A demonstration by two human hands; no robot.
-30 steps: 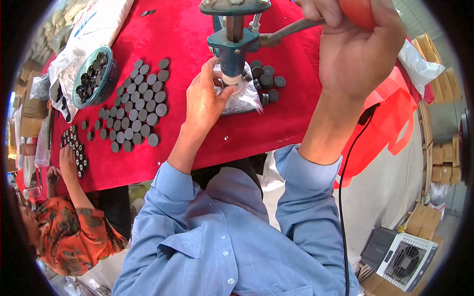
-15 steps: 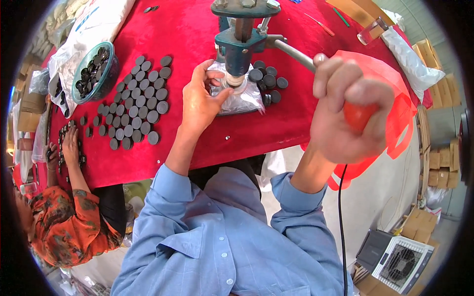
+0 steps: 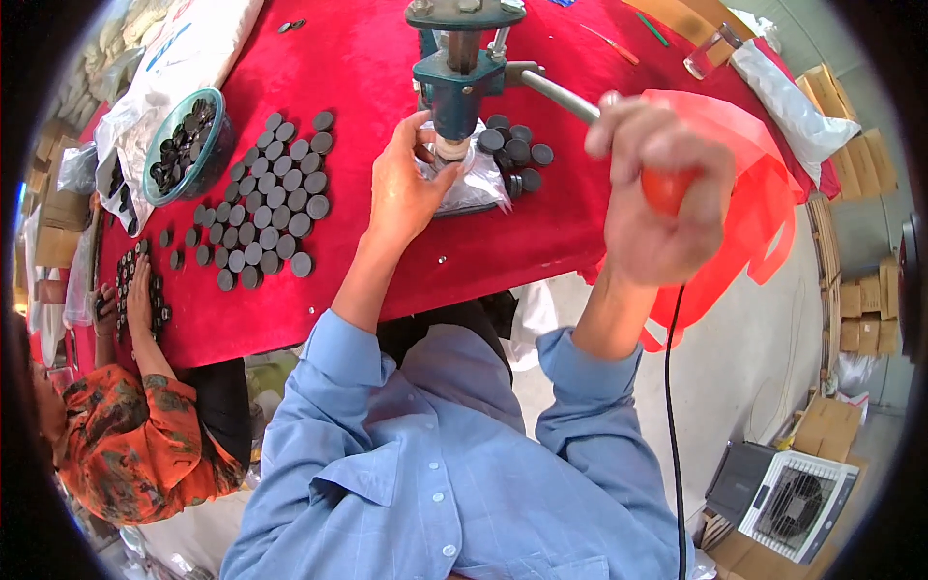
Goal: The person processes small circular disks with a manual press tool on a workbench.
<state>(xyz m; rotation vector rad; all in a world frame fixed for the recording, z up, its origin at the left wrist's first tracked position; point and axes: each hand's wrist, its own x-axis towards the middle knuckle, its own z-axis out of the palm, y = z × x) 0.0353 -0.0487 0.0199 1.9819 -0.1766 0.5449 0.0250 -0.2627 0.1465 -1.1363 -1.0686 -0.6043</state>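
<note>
A dark green hand press (image 3: pixel 462 92) stands on the red-covered table, its pale tip (image 3: pixel 451 149) lowered onto a spot wrapped in clear plastic film (image 3: pixel 474 193). My left hand (image 3: pixel 404 193) curls its thumb and fingers around that tip from the left; what they hold there is too hidden to make out. My right hand (image 3: pixel 667 188), blurred by motion, grips the red ball knob (image 3: pixel 669 189) of the press lever (image 3: pixel 561 97). Just right of the press lies a pile of black round caps (image 3: pixel 517 150).
Many black round caps (image 3: pixel 275 198) spread over the table's left side. A teal bowl (image 3: pixel 215 145) of black parts stands beyond them. A co-worker's hand (image 3: pixel 140 300) rests on a cap-filled tray at far left. A red bag (image 3: pixel 749 184) hangs over the right edge.
My right hand has brought the lever knob slightly left and up in the picture. My left hand stays at the press tip. The whole view has shifted a little.
</note>
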